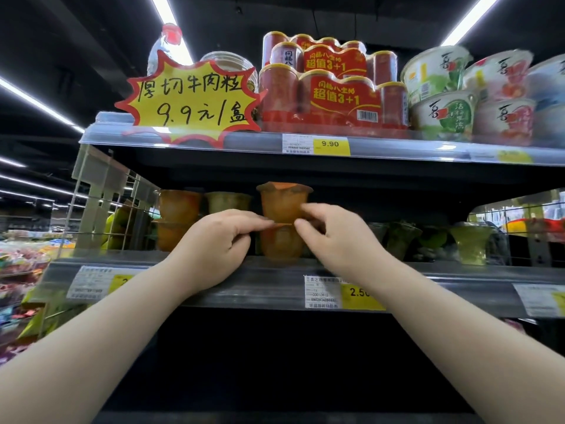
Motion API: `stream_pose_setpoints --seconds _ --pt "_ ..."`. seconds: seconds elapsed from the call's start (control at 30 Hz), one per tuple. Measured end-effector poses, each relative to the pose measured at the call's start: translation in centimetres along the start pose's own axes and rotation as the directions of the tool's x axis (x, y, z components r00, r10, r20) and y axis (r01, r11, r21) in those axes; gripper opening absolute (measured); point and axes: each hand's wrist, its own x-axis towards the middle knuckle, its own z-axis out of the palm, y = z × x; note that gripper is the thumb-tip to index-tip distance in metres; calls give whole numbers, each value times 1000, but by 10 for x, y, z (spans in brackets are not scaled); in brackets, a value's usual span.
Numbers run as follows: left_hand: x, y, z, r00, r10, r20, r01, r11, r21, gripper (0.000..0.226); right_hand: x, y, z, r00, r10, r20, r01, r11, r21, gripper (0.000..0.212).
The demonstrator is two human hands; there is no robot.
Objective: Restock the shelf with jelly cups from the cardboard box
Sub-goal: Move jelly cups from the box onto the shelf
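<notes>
Two orange jelly cups stand stacked on the middle shelf (pixel 232 286): an upper cup (pixel 282 200) on a lower cup (pixel 279 244). My left hand (pixel 220 240) pinches the lower cup's rim from the left, and my right hand (pixel 333 234) pinches where the two cups meet from the right. More orange cups (pixel 179 206) and a greenish cup (pixel 227 201) stand stacked to the left. Green jelly cups (pixel 467 243) stand to the right. The cardboard box is out of view.
The upper shelf holds a yellow starburst price sign (pixel 192 99), red can packs (pixel 330 93) and stacked jelly bowls (pixel 458 96). A wire divider (pixel 107 203) bounds the shelf's left end. Price tags (pixel 345 292) line the shelf edge. Below the shelf is dark.
</notes>
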Motion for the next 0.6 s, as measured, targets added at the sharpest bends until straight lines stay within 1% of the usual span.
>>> stream_pose_setpoints --seconds 0.07,0.1,0.2,0.3,0.4,0.47,0.53,0.6 --pt "0 1 1 1000 6 30 -7 1000 27 44 -13 -2 4 992 -113 51 118 989 -92 44" --pt "0 1 1 999 3 40 -5 999 39 44 -16 -1 7 988 -131 83 140 984 -114 44" --pt "2 5 2 995 -15 102 4 995 103 45 -13 1 9 984 -120 132 138 980 -141 42" --pt "9 10 1 973 -80 215 40 982 186 46 -4 5 12 978 -68 197 104 979 -175 40" --pt "18 12 -1 917 -157 367 73 970 232 47 6 8 13 954 20 299 48 975 -219 40" --pt "25 12 -1 865 -204 458 98 965 243 48 15 7 13 922 61 382 17 980 -196 37" --pt "31 11 -1 818 -244 522 134 962 239 47 24 4 14 886 79 457 -2 986 -167 31" --pt "35 9 1 781 -269 564 183 962 205 46 31 3 16 852 94 515 -12 987 -160 31"
